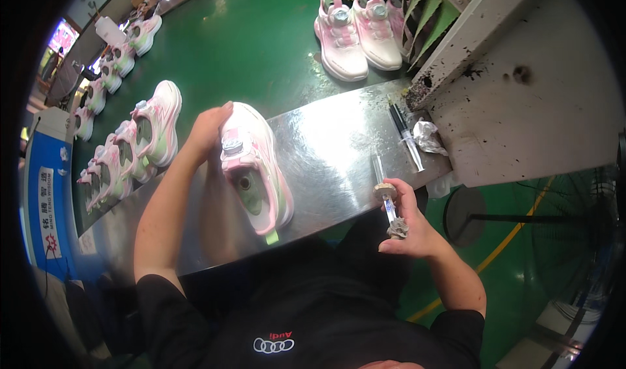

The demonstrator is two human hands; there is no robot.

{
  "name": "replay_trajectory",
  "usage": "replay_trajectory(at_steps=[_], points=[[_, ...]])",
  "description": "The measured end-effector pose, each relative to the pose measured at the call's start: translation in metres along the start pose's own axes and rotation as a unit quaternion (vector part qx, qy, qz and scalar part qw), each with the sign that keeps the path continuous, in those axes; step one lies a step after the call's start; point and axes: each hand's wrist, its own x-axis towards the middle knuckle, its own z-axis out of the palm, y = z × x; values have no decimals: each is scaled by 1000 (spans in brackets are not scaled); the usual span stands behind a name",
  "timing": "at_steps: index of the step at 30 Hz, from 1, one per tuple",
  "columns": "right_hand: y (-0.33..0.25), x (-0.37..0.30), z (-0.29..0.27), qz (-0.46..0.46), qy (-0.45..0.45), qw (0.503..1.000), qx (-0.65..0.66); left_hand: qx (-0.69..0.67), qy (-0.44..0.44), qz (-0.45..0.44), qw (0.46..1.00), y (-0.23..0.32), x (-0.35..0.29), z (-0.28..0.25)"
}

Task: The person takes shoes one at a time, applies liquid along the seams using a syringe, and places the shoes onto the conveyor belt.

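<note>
A white and pink sneaker (251, 131) with a dial on its tongue and a green heel tab lies on the metal bench, heel toward me. My left hand (212, 126) grips it at the left side of the toe; its fingertips are partly hidden. In my right hand (414, 229), over the bench's front edge, is a clear syringe (389, 206), its thin end pointing away from me. A beige, crusted collar sits round the syringe's middle, and a grey crumpled lump is at its near end. My fingers are closed round it, apart from the sneaker.
The metal bench (319, 153) carries two more syringes (405, 137) and a crumpled white tissue (428, 137) at right. Beyond is a green surface with a pair of sneakers (342, 39). Several sneakers (156, 124) line the left. A stained panel (521, 108) and a fan (567, 219) stand right.
</note>
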Motion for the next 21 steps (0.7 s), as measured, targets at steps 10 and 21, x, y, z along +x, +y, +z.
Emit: replay_trajectory(at_steps=[10, 21], points=[[-8, 23, -6, 10, 2, 996, -92, -148, -48, 139, 978, 54, -85, 36], [8, 17, -8, -37, 46, 857, 511, -527, -62, 12, 847, 12, -105, 23]])
